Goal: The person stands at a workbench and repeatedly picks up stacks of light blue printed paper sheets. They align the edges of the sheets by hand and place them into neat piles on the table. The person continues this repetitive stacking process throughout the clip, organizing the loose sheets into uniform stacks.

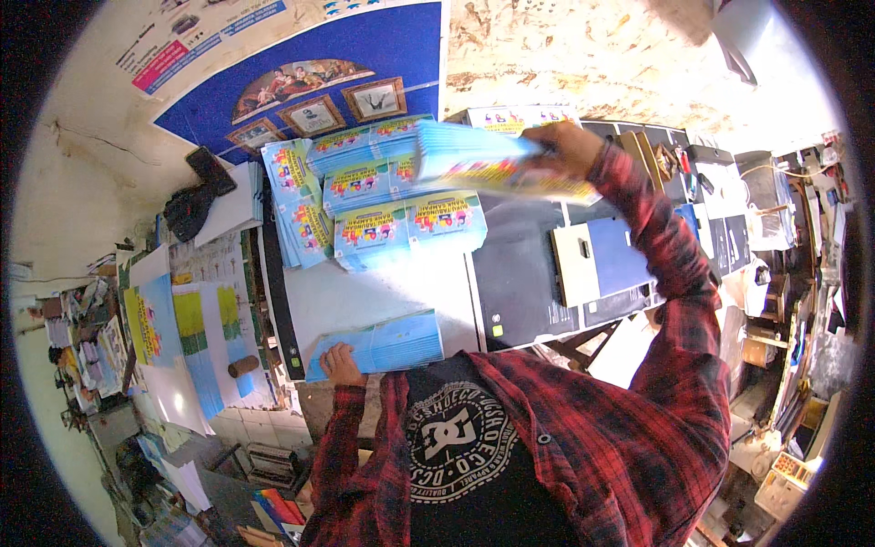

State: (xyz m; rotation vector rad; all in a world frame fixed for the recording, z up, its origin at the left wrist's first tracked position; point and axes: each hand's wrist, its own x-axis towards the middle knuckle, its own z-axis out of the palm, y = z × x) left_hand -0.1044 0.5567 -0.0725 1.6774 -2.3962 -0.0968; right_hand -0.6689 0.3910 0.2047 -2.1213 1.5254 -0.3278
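One bundle (469, 160) is gripped aloft over the worktop (410, 284) by the right hand (567, 151), while a fanned pile (394, 345) is touched, probably for steadying, by the left hand (342, 365), its grip unclear.

Booklets (371, 230): smooth paper. Sleeve (663, 246): matt cloth. Wall (547, 59): rough-looking.

I had the right hand (565, 150) clutching a blurred sheaf of booklets (478, 157) over the desk (415, 284); the left hand (341, 364) touched a fanned stack (398, 341), with booklet piles (372, 230) beyond!
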